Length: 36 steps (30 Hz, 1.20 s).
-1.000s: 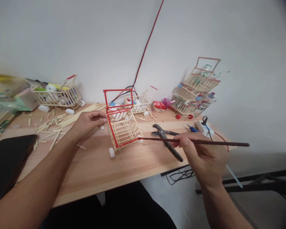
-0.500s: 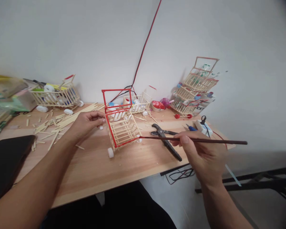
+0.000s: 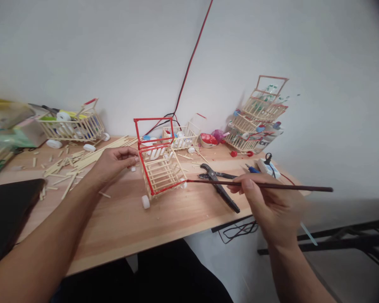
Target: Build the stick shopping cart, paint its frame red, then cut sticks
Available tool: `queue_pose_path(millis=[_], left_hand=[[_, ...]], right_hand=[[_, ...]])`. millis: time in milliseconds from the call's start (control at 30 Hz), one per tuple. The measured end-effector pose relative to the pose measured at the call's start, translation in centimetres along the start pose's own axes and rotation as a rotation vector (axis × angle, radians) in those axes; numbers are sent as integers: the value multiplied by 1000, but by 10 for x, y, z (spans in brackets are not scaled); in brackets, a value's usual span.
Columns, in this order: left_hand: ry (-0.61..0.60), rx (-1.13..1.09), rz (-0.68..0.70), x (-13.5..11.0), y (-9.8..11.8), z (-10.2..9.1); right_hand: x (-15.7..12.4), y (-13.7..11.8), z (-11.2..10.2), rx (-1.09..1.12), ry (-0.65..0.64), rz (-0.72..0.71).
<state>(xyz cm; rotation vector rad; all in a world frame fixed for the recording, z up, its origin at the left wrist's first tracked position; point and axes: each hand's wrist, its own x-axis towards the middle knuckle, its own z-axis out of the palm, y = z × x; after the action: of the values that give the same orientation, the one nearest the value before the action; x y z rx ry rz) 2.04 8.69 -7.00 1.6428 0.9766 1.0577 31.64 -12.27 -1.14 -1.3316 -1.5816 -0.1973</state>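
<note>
Step in hand, by look of it: reddening top rim of wooden cart (image 3: 161,173), which stands on table (image 3: 177,219) between hands. Right hand (image 3: 268,204): fingers closed around thin dark brush (image 3: 284,186), tip at near right rim corner. Left hand (image 3: 113,164): fingers curled at cart's left side; cannot tell whether pinching or merely resting. Right rim pale; next move likely calls for light stroke along it, cart kept steady, perhaps fresh red from paint cup (image 3: 208,145).

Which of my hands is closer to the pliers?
Right. Your right hand, gripping the brush, is just right of the pliers; your left hand is farther away, at the left edge of the cart, which stands between it and the pliers.
</note>
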Motion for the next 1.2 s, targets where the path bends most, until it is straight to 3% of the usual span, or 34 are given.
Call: queue_pose_path(millis=[600, 967, 1200], left_hand=[[-7, -6, -5, -3, 5, 1], [-2, -40, -20, -2, 3, 1], [-2, -38, -23, -3, 3, 0]], right_hand=[[-2, -2, -5, 60, -137, -183], [-6, 8, -13, 40, -194, -141], [-6, 0, -9, 111, -231, -213]])
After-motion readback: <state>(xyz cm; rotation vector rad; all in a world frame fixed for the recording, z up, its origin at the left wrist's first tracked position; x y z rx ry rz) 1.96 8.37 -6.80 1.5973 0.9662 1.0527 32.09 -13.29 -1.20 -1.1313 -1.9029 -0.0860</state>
